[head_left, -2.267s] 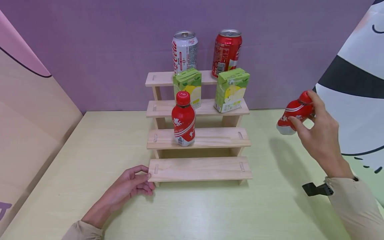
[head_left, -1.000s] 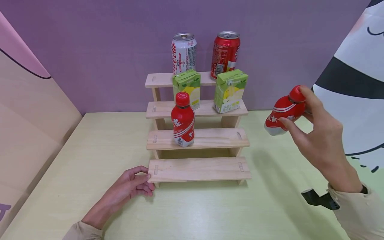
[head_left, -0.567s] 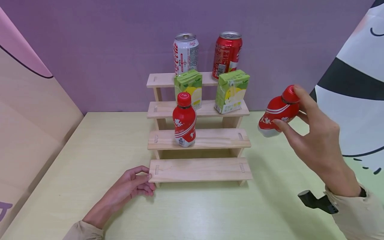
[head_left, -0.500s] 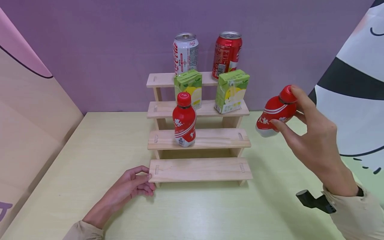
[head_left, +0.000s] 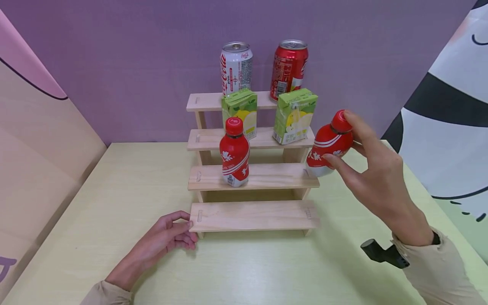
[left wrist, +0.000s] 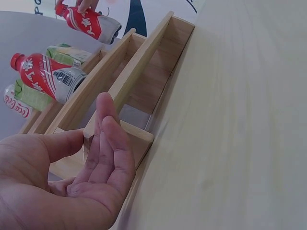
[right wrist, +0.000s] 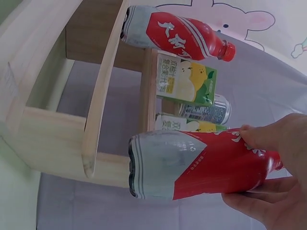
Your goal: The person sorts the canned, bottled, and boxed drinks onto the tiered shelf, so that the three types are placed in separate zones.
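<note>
My right hand [head_left: 375, 178] grips a small red bottle [head_left: 328, 146] with a white base, tilted, by its cap and side. The bottle's base is at the right end of the second step from the bottom; in the right wrist view the held bottle [right wrist: 192, 163] looks apart from the wood. With thumb and fingers my left hand [head_left: 164, 237] pinches the front left corner of the bottom step of a wooden tiered rack [head_left: 253, 216]. A matching red bottle [head_left: 234, 154] stands upright on the left of the second step.
Two green juice cartons, the left carton [head_left: 248, 112] and right carton [head_left: 294, 118], stand on the third step. Behind them a white cola can [head_left: 236, 67] and a red can [head_left: 288, 70] stand on the top step. A purple backdrop [head_left: 152, 72] rises behind.
The right hand has carried the red bottle leftward, from the right of the rack to the second step's right end. The left hand has stayed on the bottom step's corner.
</note>
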`<state>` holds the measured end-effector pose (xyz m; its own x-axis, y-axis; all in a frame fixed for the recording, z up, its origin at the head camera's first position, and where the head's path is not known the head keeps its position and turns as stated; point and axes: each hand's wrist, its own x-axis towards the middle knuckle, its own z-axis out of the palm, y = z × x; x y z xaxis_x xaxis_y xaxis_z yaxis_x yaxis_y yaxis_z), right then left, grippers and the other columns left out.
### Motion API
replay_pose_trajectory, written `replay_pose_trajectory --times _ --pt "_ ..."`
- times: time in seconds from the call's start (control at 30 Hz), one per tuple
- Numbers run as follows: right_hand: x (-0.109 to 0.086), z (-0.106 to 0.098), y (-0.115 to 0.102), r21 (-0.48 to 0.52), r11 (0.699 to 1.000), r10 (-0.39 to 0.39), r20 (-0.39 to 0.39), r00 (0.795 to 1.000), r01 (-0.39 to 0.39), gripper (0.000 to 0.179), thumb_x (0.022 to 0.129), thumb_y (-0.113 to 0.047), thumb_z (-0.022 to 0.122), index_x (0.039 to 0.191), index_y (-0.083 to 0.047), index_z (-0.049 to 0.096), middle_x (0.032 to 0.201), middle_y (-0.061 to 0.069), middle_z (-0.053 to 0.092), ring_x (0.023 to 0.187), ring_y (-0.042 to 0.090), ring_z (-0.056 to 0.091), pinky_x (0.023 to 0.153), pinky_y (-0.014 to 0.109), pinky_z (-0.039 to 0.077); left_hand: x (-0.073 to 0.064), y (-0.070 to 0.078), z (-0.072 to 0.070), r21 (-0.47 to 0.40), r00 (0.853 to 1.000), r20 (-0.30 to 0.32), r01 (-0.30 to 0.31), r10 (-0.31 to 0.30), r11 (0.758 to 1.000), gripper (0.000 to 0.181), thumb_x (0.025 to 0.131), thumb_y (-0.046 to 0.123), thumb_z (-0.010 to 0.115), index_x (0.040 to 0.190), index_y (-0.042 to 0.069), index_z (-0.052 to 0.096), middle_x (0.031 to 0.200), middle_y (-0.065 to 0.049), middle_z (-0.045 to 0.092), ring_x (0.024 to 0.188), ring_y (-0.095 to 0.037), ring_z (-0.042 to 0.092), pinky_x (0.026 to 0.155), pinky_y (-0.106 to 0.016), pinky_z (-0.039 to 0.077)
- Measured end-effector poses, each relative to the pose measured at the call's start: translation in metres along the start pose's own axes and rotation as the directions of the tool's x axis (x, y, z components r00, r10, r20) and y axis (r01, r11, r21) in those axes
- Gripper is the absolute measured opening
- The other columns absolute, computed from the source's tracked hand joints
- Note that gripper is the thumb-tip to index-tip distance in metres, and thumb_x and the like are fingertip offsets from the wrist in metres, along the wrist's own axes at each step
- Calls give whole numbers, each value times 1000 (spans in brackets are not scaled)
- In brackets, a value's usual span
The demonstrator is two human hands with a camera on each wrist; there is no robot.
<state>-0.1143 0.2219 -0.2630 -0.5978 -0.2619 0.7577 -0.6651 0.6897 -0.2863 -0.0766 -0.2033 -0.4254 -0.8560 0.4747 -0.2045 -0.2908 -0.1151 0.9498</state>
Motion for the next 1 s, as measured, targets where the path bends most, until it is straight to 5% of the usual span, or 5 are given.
replay_pose_trajectory --times 1.0 --pt "4 32 -1 69 997 17 103 995 -24 98 74 6 84 155 -16 34 146 10 51 126 30 56 97 6 38 -1 1 0 -1 1000 -4 8 -8 1000 25 103 15 55 119 -3 47 89 -11 71 79 -20 69 80 -34 59"
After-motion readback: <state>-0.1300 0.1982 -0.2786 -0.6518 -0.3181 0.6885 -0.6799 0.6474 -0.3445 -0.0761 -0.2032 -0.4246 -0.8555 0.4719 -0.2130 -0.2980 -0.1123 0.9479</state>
